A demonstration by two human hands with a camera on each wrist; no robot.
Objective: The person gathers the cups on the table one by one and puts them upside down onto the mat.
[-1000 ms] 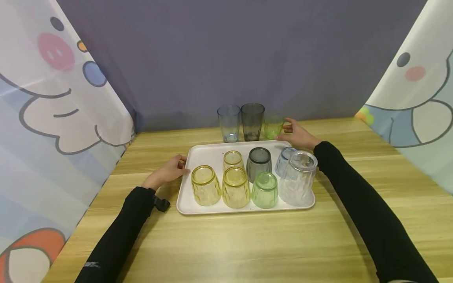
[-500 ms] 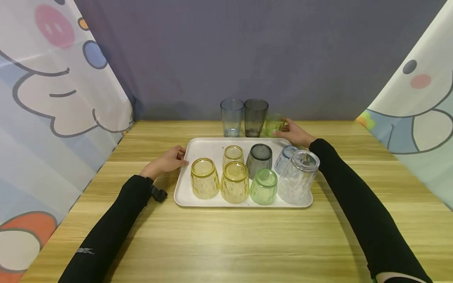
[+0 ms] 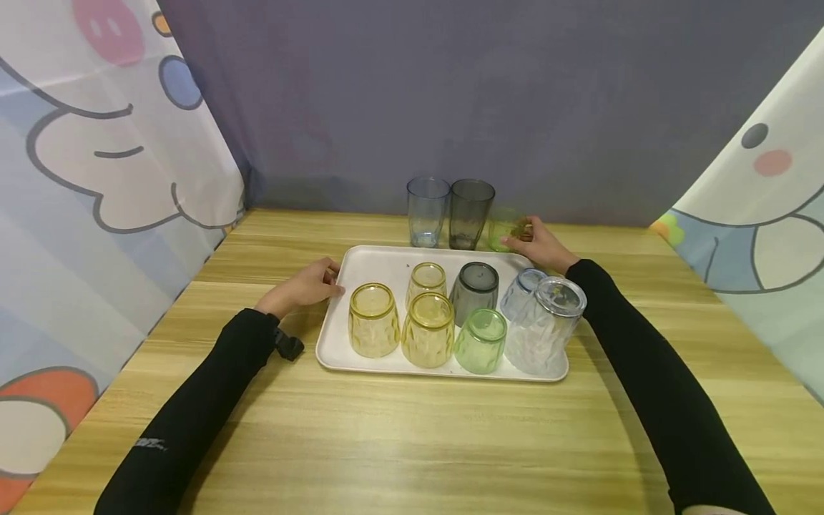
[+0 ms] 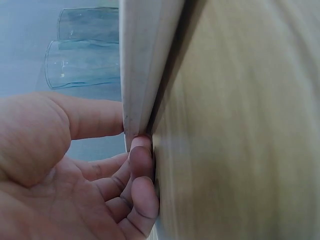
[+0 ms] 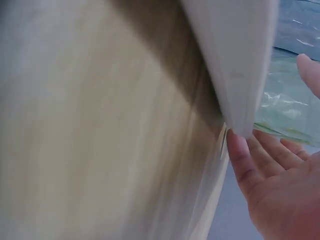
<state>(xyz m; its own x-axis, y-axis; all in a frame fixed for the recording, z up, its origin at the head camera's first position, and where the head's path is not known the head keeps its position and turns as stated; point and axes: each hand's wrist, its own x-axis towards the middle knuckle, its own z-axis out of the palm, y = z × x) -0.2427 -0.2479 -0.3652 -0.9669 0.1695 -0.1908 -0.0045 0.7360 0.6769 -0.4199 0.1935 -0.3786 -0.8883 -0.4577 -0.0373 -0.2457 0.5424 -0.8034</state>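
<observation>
Head view: L hand (image 3: 304,286) at the tray's (image 3: 376,263) L edge; R hand (image 3: 543,245) round the small lime glass (image 3: 497,229), on the table (image 3: 399,436) just past the tray's far edge, nr its R corner. Seven upside-down glasses (image 3: 428,332) sit on the tray; tall blue glass (image 3: 428,211) & tall dark glass (image 3: 470,213) stand upright behind it, dark one just beside the lime. Step in hand, prob: setting down or picking up the lime glass while L steadies the tray; can't tell which. Next move, imo, calls for R to clear the dark glass & tray rim. L wrist adds what head hides: thumb on the rim, fingertips bent beneath, i.e. a pinch. R wrist: thumb on lime's near side, fingers part-bent along its far side, so prob. a light hold; pressure unclear. Only head shows the tray's full load.
</observation>
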